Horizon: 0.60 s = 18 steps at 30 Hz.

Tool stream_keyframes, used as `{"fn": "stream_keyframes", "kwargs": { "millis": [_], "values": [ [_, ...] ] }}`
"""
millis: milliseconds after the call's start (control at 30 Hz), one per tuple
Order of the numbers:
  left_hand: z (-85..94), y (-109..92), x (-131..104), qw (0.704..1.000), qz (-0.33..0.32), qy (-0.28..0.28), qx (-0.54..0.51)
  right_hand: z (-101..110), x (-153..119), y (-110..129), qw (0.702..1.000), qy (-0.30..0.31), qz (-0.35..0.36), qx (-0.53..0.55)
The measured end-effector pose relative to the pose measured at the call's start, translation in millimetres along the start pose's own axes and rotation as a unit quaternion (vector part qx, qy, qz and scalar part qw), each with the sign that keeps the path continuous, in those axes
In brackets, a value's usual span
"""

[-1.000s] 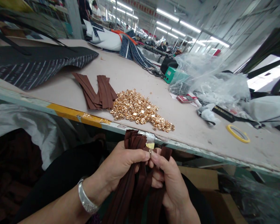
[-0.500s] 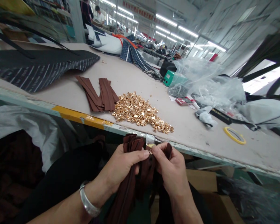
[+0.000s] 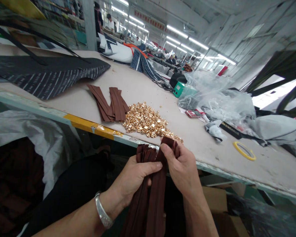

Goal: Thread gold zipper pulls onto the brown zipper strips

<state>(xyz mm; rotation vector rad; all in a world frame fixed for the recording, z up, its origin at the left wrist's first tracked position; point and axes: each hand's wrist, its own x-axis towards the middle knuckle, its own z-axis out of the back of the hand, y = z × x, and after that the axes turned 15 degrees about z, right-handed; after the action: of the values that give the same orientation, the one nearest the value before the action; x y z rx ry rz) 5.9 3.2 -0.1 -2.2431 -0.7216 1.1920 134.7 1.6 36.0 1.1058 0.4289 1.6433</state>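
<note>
My left hand [image 3: 135, 174], with a silver bangle at the wrist, grips a bunch of brown zipper strips [image 3: 139, 204] below the table edge. Its thumb presses on one strip [image 3: 158, 194] that stands apart from the bunch. My right hand [image 3: 184, 164] pinches the upper end of that strip between thumb and fingers. Just beyond my hands, a pile of small gold metal pieces [image 3: 148, 121] lies on the table [image 3: 202, 144]. More brown strips [image 3: 117, 103] rest against the pile's left side.
Dark striped material [image 3: 54, 79] lies at the left. A green box [image 3: 179, 89], clear plastic bags [image 3: 217, 95] and a yellow tape roll [image 3: 244, 151] are on the right. Cardboard boxes [image 3: 214, 199] stand under the table. People are in the far background.
My right hand now holds a strip's end raised, where its fingertips were at a small gold piece beside my left thumb. The camera view has shifted slightly.
</note>
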Motion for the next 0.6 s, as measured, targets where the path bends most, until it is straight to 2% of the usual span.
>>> {"fn": "stream_keyframes", "kwargs": {
  "millis": [67,133,200,267,367,433,500,600],
  "values": [
    [-0.3,3,-5,1.0,-0.01,0.018,0.022,3,-11,2,0.998,0.045,-0.005,0.045],
    [-0.3,8,-10,0.998,-0.021,0.041,0.038,8,-22,1,0.994,0.055,-0.019,0.09],
    [0.7,12,-12,0.998,-0.016,0.054,0.037,14,-30,-4,0.988,0.037,-0.052,0.144],
    [2.8,15,-13,0.998,0.002,0.055,0.028,20,-31,-10,0.984,-0.011,-0.083,0.159],
    [6.5,16,-11,0.998,0.011,0.05,0.02,23,-21,-13,0.995,-0.065,-0.078,0.026],
    [8.0,15,-10,0.999,-0.001,0.048,0.017,19,-9,-11,0.991,-0.055,-0.043,-0.112],
    [8.5,14,-10,0.999,-0.001,0.044,0.015,12,2,-9,0.972,-0.023,-0.001,-0.235],
    [8.4,12,-11,0.999,0.009,0.05,0.007,0,14,-9,0.927,0.014,0.044,-0.373]
  ]
}}
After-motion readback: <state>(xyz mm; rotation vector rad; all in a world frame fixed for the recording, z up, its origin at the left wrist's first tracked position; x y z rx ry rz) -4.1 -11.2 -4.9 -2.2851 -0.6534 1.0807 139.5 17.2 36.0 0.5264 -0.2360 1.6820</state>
